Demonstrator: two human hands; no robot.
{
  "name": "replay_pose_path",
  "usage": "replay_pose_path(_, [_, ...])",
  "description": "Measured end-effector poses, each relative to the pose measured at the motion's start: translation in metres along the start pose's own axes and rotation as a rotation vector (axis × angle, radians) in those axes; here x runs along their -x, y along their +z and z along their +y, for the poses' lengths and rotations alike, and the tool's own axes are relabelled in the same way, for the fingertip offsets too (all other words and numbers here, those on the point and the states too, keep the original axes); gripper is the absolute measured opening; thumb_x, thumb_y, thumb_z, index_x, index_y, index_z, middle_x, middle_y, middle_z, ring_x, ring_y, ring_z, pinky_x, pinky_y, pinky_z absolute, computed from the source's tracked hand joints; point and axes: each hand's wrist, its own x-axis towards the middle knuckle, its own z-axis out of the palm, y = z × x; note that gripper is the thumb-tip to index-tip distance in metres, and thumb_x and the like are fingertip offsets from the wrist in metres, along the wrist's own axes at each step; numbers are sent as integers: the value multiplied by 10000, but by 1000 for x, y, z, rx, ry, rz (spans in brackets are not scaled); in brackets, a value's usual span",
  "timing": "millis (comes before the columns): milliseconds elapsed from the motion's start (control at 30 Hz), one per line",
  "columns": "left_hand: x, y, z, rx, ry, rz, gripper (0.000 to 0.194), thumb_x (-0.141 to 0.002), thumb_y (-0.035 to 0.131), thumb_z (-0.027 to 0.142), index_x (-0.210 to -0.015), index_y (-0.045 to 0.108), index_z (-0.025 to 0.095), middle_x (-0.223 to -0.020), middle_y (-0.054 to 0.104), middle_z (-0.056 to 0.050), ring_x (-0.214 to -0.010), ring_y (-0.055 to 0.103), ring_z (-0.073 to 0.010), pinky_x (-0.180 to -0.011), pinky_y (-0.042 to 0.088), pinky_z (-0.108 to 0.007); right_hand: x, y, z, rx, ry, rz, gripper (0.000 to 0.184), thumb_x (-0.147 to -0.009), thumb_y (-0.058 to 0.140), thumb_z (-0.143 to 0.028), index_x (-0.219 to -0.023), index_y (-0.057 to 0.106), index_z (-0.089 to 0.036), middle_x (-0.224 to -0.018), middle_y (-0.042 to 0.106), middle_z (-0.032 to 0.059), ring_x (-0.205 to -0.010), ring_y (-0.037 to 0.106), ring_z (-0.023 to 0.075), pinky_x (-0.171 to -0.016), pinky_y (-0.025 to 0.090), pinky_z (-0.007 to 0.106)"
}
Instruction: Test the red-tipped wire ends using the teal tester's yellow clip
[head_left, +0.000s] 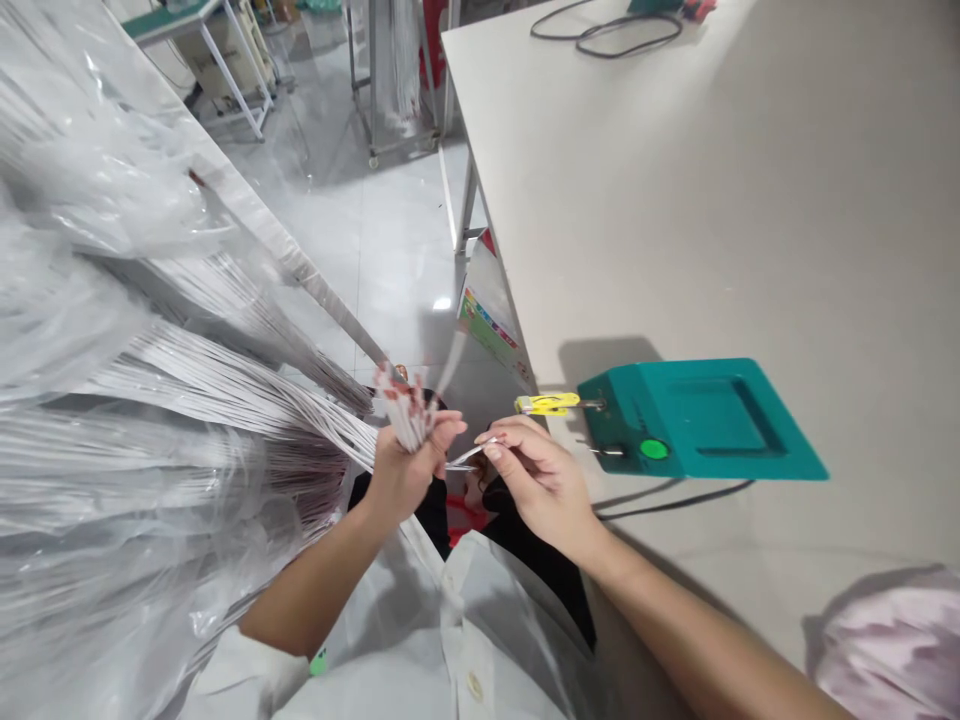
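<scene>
My left hand point(409, 465) is closed round a thick bundle of thin white wires point(405, 410) with reddish tips, which fan out to the left under clear plastic wrap point(90, 300). My right hand point(540, 475) pinches a single white wire point(471, 455) drawn sideways out of the bundle, just off the table's left edge. A teal box-shaped device point(697, 418) with a green button point(654, 449) sits on the table right of my right hand. A yellow clip point(549, 403) sticks out from its left side.
The beige table point(675, 180) runs away to the back right, with a black cable point(607, 35) coiled at its far end. A colourful carton point(491, 325) stands on the glossy floor below the table edge. A pink cloth point(892, 640) lies at bottom right.
</scene>
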Motion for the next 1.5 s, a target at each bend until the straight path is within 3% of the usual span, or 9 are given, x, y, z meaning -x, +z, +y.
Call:
replay_pose_path(433, [6, -4, 6, -293, 66, -262, 197, -743, 634, 320, -732, 689, 131, -549, 576, -6, -517, 502, -111, -503, 405, -219, -2, -4, -3, -173, 32, 21, 21, -780, 628, -231, -790, 644, -222, -739, 637, 30, -626, 612, 151, -543, 519, 288])
replay_pose_path(567, [6, -7, 11, -340, 66, -329, 209, -744, 616, 316, -659, 649, 128, -584, 592, -21, -566, 525, -126, -542, 428, -228, -9, -12, -4, -68, 40, -88, 72, -785, 609, -270, -757, 640, -212, -700, 643, 33, -585, 601, 154, -513, 514, 290])
replay_pose_path(767, [1, -6, 9, -414, 2, -387, 190, -711, 616, 280, -592, 604, 132, -549, 516, 8, -533, 446, -95, -516, 391, -206, -20, -31, -13, 432, -413, -317, 118, -798, 549, -166, -804, 647, -231, -805, 675, 40, -754, 632, 172, -665, 534, 316])
replay_pose_path(900, [1, -1, 7, -405, -50, -325, 253, -691, 628, 285, -514, 519, 141, -487, 438, 31, -480, 382, -71, -463, 332, -195, -14, -35, -11, 764, -738, -287, 161, -817, 533, -121, -787, 658, -218, -815, 700, 31, -630, 611, 139, -566, 508, 287])
replay_pose_path(1033, [3, 3, 7, -274, -168, -216, 240, -696, 639, 344, -600, 581, 132, -430, 375, 57, -406, 313, -54, -405, 282, -198, -4, -33, -1, 819, -927, -155, 169, -778, 600, -86, -797, 668, -240, -795, 705, 11, -632, 611, 133, -563, 504, 272])
replay_pose_path(1133, [3, 1, 8, -246, -130, -164, 262, -706, 642, 386, -668, 616, 127, -432, 386, 58, -406, 319, -57, -415, 291, -203, 0, -31, 3, 735, -792, -110, 170, -770, 626, -114, -866, 676, -245, -797, 696, 20, -679, 626, 146, -601, 527, 275])
replay_pose_path(1300, [4, 1, 10, -326, -50, -165, 239, -707, 644, 353, -627, 625, 129, -489, 439, 33, -483, 387, -77, -497, 340, -218, -10, -33, -7, 352, -230, -20, 119, -816, 577, -174, -863, 677, -218, -812, 668, 53, -718, 638, 147, -643, 535, 282])
replay_pose_path(1400, [5, 3, 10, -321, -43, -203, 209, -698, 648, 326, -649, 640, 124, -525, 470, 26, -518, 410, -86, -528, 354, -224, -20, -35, -14, 157, -43, -150, 115, -820, 583, -236, -873, 680, -207, -826, 675, 55, -712, 637, 140, -625, 522, 261])
replay_pose_path(1500, [6, 3, 10, -315, -20, -257, 190, -690, 647, 301, -625, 620, 124, -565, 495, 22, -545, 418, -87, -540, 353, -222, -26, -37, -16, 132, -61, -329, 118, -815, 592, -255, -858, 689, -204, -841, 682, 54, -722, 630, 134, -642, 501, 255])
